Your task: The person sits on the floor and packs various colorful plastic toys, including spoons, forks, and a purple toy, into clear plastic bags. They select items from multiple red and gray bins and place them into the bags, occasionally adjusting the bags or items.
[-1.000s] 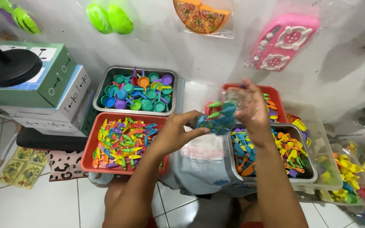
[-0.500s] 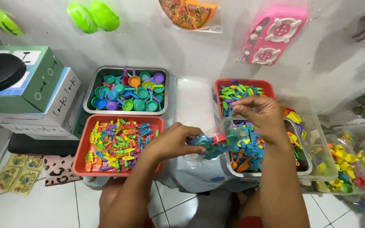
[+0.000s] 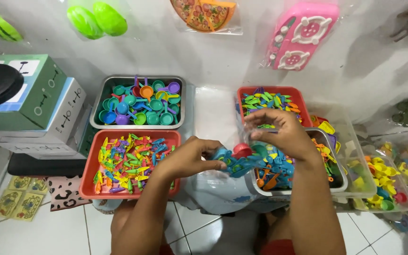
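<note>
Two hands busy here: your left hand (image 3: 192, 158) pinches a bunch of blue toy pieces (image 3: 236, 163) over the metal tray (image 3: 340, 185) while your right hand (image 3: 279, 132) curls around a clear bag (image 3: 256, 137), so one slack pinch probably scatters them onto the tiled floor (image 3: 38, 236).

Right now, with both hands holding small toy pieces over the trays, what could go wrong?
1. The left hand grips a bunch of blue toy pieces beyond the metal tray; some could slip to the tiled floor.
2. The right hand hovers low over that heaped tray and might knock pieces out.
3. Dropped pieces might land in the red tray and mix with other kinds.
</note>
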